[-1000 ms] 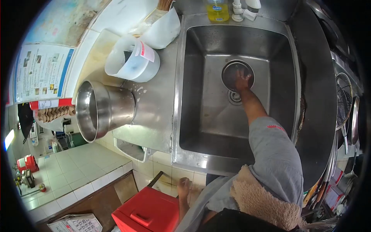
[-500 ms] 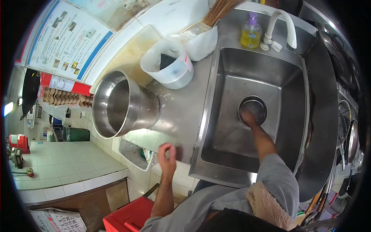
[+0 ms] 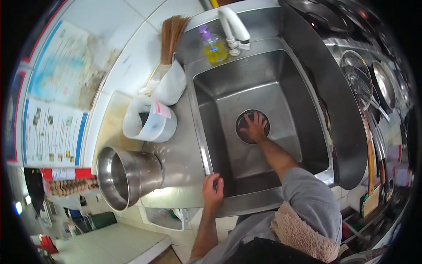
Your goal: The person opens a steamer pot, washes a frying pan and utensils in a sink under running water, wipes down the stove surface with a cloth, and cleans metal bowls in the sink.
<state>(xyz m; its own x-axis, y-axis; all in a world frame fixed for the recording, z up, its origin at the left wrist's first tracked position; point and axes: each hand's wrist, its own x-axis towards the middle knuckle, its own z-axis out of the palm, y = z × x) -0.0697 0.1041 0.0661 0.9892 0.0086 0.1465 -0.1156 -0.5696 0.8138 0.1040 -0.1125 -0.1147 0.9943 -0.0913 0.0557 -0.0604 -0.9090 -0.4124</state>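
Note:
In the steel sink (image 3: 237, 171), my right hand (image 3: 256, 126) lies palm down over the round drain (image 3: 241, 135) with its fingers spread, and nothing shows in its grasp. The hand covers much of the drain's dark inside. My left hand (image 3: 212, 193) is beside the sink's front left corner, by the rim. Its fingers are curled in towards the thumb, and no held thing is visible; whether it touches the rim I cannot tell. A pump bottle of yellow liquid soap (image 3: 215, 52) stands behind the sink near a white faucet (image 3: 234, 28).
Left of the sink are a tall steel pot (image 3: 147, 171) lying on its side or tilted, a white plastic tub (image 3: 160, 125) and a broom head (image 3: 172, 37) in a white container. Strainers (image 3: 355, 72) and pans hang at the right. Below the counter is a white bin (image 3: 165, 220).
My right hand's fingers have come up from inside the drain and spread over it. My left hand has moved right to the sink's edge. The camera view has turned and shifted.

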